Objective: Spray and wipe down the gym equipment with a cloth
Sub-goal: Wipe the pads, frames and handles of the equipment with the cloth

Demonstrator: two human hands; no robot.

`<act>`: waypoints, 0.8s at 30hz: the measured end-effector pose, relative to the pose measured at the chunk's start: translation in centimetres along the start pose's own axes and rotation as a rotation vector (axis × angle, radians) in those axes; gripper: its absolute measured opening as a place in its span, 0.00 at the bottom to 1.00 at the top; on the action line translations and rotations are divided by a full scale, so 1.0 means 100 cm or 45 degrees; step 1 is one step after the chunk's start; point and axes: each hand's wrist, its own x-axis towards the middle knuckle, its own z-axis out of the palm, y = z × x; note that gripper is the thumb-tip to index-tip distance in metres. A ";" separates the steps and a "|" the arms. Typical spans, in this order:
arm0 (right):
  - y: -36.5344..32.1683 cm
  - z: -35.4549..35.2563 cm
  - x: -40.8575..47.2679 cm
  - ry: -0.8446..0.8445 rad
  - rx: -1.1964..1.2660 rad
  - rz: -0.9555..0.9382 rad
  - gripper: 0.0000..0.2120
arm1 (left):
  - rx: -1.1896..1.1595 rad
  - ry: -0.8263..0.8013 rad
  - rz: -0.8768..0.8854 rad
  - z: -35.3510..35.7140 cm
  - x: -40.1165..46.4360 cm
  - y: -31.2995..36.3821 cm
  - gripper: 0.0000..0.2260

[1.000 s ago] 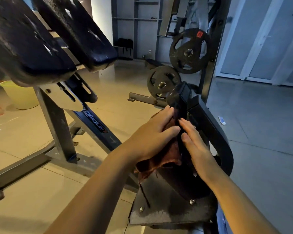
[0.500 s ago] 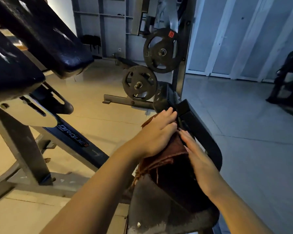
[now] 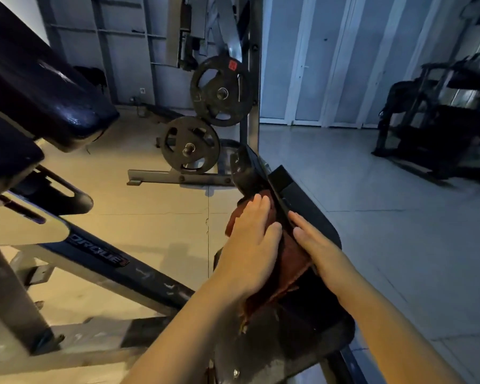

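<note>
A dark red cloth (image 3: 291,259) lies draped over the black seat pad (image 3: 308,217) of a gym machine at lower centre. My left hand (image 3: 250,242) presses flat on the cloth, fingers straight and pointing away from me. My right hand (image 3: 316,245) rests on the right side of the cloth against the pad, fingers also straight. The seat's worn metal underside (image 3: 261,353) shows below the hands. No spray bottle is in view.
A padded bench (image 3: 39,87) on a steel frame marked "TORQUE" (image 3: 100,253) fills the left. Two weight plates (image 3: 222,91) hang on a rack straight ahead. Another dark machine (image 3: 441,126) stands at the far right, on a tiled floor.
Both hands with the cloth stay on the seat pad, the left having slid slightly along it. The view has swung right, bringing the dark machine at far right into sight.
</note>
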 end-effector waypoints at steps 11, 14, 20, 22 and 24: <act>0.010 0.010 -0.009 0.192 0.067 -0.011 0.14 | 0.093 -0.045 0.066 -0.004 0.058 -0.017 0.21; 0.012 0.011 -0.008 0.283 0.080 -0.025 0.16 | 0.106 -0.035 0.023 -0.007 0.078 -0.015 0.18; 0.013 0.013 -0.010 0.446 -0.039 -0.065 0.18 | 0.093 0.016 -0.002 0.001 0.062 -0.016 0.15; 0.013 0.011 -0.010 0.450 -0.056 -0.072 0.15 | 0.042 0.048 0.052 0.007 0.030 -0.010 0.19; 0.010 0.010 -0.010 0.468 -0.080 -0.050 0.15 | -0.026 0.084 0.112 0.013 -0.007 -0.003 0.22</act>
